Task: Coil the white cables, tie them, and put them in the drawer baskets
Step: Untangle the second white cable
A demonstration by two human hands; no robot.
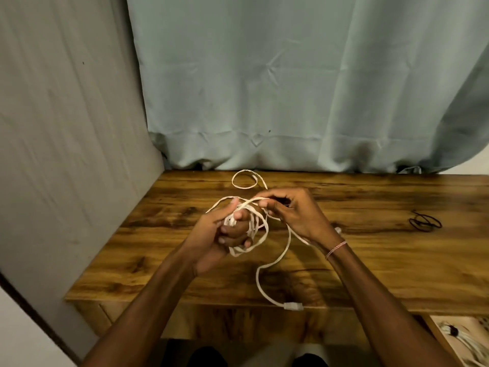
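A white cable is partly wound into loops above the wooden table. My left hand grips the bundle of loops, fingers curled round it. My right hand pinches a strand just right of the bundle. The cable's loose tail hangs down to a white plug at the table's front edge. A small white loop lies flat near the back of the table. At the bottom right an open drawer basket holds a coiled white cable with a black tie.
Black ties lie on the table at the right. A pale green curtain hangs behind the table and a grey wall stands at the left. My legs show below the front edge.
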